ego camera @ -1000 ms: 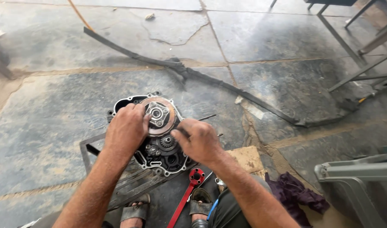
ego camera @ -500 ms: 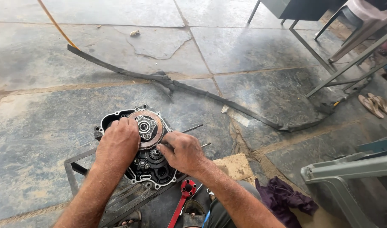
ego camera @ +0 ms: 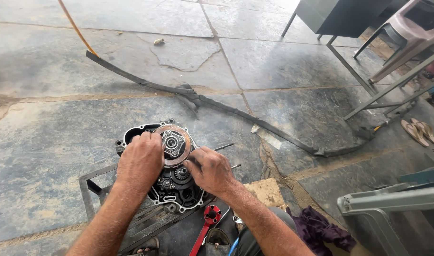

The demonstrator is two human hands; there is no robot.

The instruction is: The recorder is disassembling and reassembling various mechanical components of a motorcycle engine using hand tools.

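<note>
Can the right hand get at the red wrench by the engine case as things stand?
Probably yes. The right hand rests on the edge of the round clutch plate, and the red wrench lies on the floor just below that wrist, with nothing lying over it. The hand would have to let go of the plate and draw back.

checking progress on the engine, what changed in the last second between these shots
Little changed: both hands stay on the round clutch plate in the open engine case, left hand on its left edge, right hand at its lower right. Only the camera view shifted. The red wrench lies unmoved.
</note>
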